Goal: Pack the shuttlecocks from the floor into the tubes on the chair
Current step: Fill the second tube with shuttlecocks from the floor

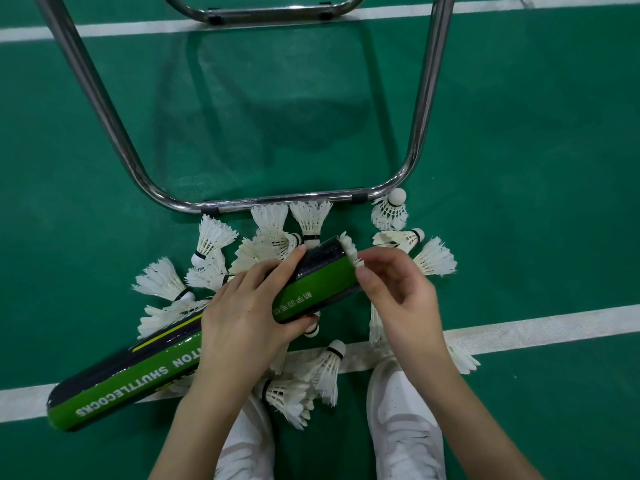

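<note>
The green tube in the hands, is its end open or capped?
Open. The green tube has no cap at its far end, where white shuttlecock feathers stick out; the right hand pinches them, the left hand grips the tube.

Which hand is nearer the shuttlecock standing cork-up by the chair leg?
Right. The right hand sits just below that shuttlecock; the left hand, gripping the tube, is farther off.

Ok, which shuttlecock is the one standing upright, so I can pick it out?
Find the chair frame's right front corner. Just outside it stands the upright shuttlecock, cork up, feathers on the green floor. Its neighbours all lie on their sides.
</note>
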Tool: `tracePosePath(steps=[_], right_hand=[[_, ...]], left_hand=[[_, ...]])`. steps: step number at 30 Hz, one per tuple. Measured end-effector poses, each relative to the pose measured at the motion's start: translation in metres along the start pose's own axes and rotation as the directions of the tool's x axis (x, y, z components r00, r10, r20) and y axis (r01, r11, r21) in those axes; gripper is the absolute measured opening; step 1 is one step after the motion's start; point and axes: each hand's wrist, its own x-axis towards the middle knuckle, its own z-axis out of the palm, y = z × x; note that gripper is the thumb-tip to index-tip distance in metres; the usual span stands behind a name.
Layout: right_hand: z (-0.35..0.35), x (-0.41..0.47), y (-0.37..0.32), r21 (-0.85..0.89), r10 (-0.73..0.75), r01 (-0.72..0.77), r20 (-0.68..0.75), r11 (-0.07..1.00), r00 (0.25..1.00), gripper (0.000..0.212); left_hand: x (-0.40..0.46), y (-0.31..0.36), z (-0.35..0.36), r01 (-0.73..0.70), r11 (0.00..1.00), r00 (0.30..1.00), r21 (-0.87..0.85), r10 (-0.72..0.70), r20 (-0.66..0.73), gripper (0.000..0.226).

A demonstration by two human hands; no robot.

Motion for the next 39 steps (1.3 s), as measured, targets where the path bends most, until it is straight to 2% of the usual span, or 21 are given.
tracePosePath(steps=[2,6,10,16,27,34,39], right_hand=[[0.000,-0.002,0.001,0.003,0.000,0.000,0.036,1.000,0.999,0.011],[0.000,-0.004,0.003,-0.102,-0.033,0.038,0.050,0.994,0.998,0.031],[0.002,-0.005,0.004,-0.176,-0.057,0.064,0.046,0.982,0.997,0.042],[0.000,-0.005,0.005,-0.177,-0.026,0.029,0.017,0.984,1.000,0.049],[-0.001,-0.005,0.004,-0.132,0.029,-0.013,0.118,0.991,0.993,0.055],[-0.005,-0.003,0.008,-0.212,0.042,0.002,0.202,0.977,0.978,0.034],[-0.009,0.001,0.007,-0.224,0.073,-0.016,0.246,0.974,0.967,0.030]], left_hand=[[0.000,0.000,0.000,-0.004,1.000,1.000,0.004,0.004,-0.002,0.088],[-0.001,0.000,0.002,-0.009,1.000,1.000,0.001,0.009,0.001,0.087],[-0.001,0.002,0.001,-0.012,1.000,1.000,0.005,0.012,-0.007,0.088],[-0.002,0.004,0.001,-0.019,1.000,1.000,0.019,0.019,-0.007,0.090],[-0.002,0.005,0.002,-0.027,1.000,1.000,0.009,0.027,-0.011,0.090],[-0.002,0.004,0.002,-0.039,0.999,0.999,0.011,0.039,-0.004,0.089],[-0.001,0.004,0.003,-0.050,0.999,0.999,0.011,0.050,-0.004,0.090]])
